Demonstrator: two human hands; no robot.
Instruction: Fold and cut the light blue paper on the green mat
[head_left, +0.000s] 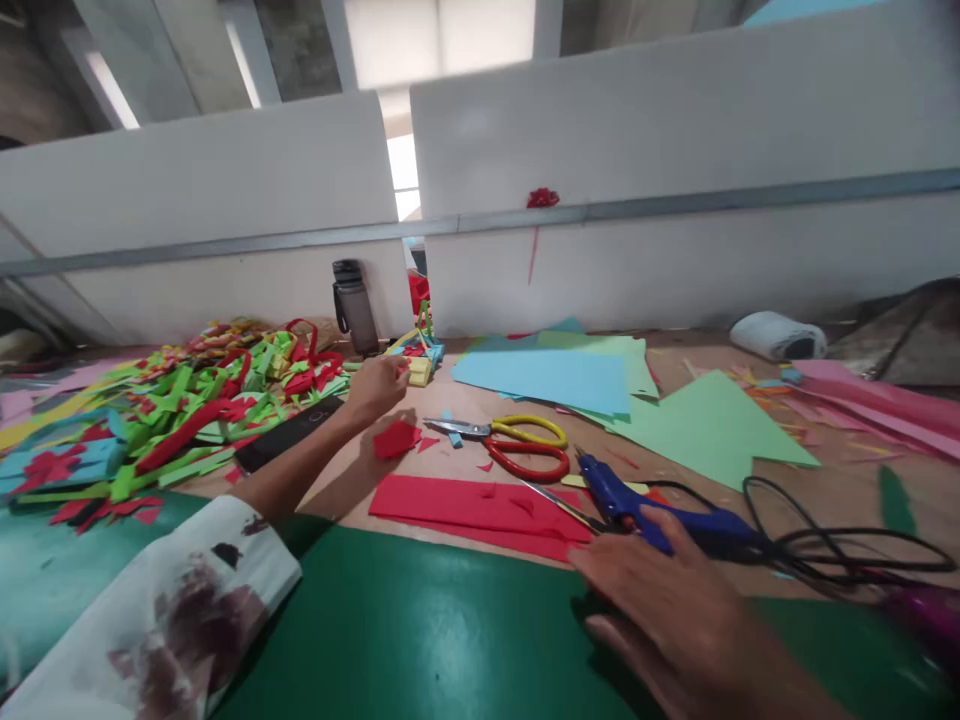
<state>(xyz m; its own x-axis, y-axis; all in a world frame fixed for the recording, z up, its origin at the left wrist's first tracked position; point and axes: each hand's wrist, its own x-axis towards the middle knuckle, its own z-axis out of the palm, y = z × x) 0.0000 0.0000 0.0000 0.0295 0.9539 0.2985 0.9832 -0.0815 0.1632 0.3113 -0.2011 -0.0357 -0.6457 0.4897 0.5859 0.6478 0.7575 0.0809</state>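
Head view: on the bench (476,401), the yellow stack (419,372) lies just off the fingertips of the left hand (375,388), on their right; that hand is much the nearer. Its fingers are bunched narrow, but I cannot tell whether they grip the stack. The right hand (667,600) is beside the glue gun (613,488), whose long axis slants from upper-left nozzle to lower-right cable; its grip is unclear.

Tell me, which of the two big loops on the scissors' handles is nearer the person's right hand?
The red loop. It is on the near side, toward the right hand; the yellow loop lies beyond it.
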